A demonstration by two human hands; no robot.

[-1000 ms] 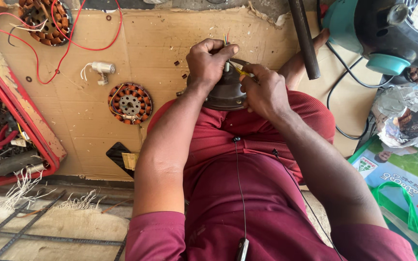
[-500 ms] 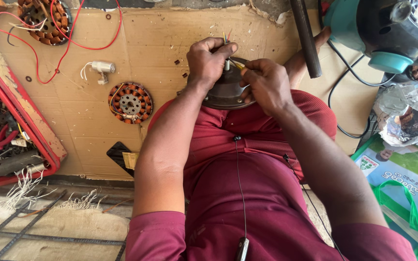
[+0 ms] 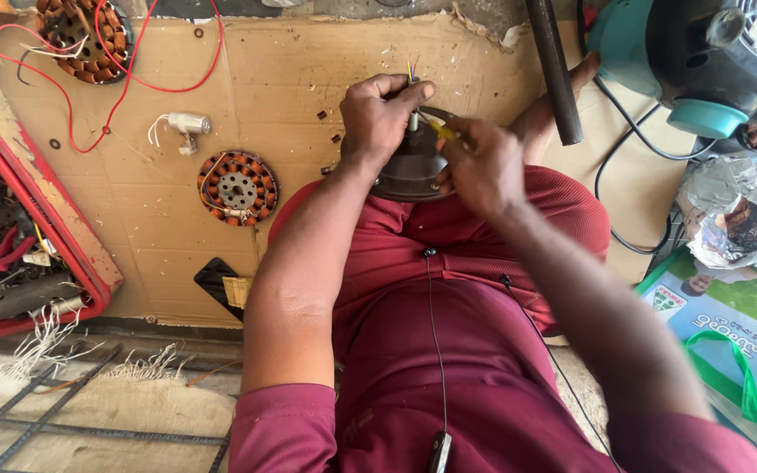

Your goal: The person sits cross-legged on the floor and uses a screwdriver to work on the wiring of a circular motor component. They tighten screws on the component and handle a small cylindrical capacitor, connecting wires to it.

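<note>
A dark round fan motor housing (image 3: 409, 171) rests on my lap, over the maroon trousers. My left hand (image 3: 381, 114) grips the thin shaft and the bundle of coloured wires (image 3: 411, 72) that stick up from its top. My right hand (image 3: 481, 166) is closed on a small yellow-handled tool (image 3: 442, 131), whose tip points at the shaft between the two hands. Both hands sit close together above the housing.
A copper-wound stator (image 3: 237, 187) lies on the cardboard sheet (image 3: 282, 79) to the left, with a second stator (image 3: 81, 31) and red wires at top left. A red toolbox (image 3: 19, 254) stands far left. A teal fan base (image 3: 703, 61) and a dark pipe (image 3: 555, 74) are at right.
My right hand has slid a little to the right and down off the housing, baring the yellow tool. My left hand keeps its grip on the shaft.
</note>
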